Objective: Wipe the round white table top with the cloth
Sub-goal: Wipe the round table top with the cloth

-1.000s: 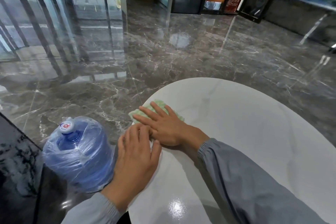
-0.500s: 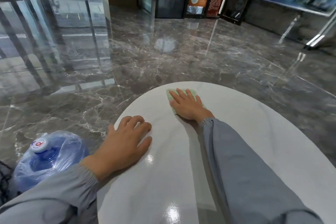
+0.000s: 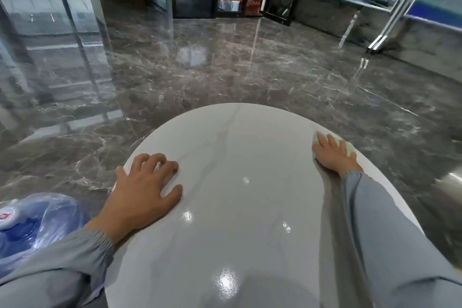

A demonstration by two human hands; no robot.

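Your right hand (image 3: 333, 155) presses the cloth (image 3: 349, 149) flat at the far right rim of the table (image 3: 237, 182), fingers straight and spread, with only slivers of green showing around them. Your left hand (image 3: 145, 187) rests on the left edge, fingers loosely bent and holding nothing.

The cloth lies so close to the rim that one more outward sweep could carry it over the edge to the floor (image 3: 225, 70), since nothing but your palm pins it. The top is glossy, so a braced hand may skid. What holds the table up is hidden, so heavy leaning on either edge could perhaps tilt it. The bottle (image 3: 30, 222) stands just beside the table under your left sleeve, and a drawn-back elbow could knock it.
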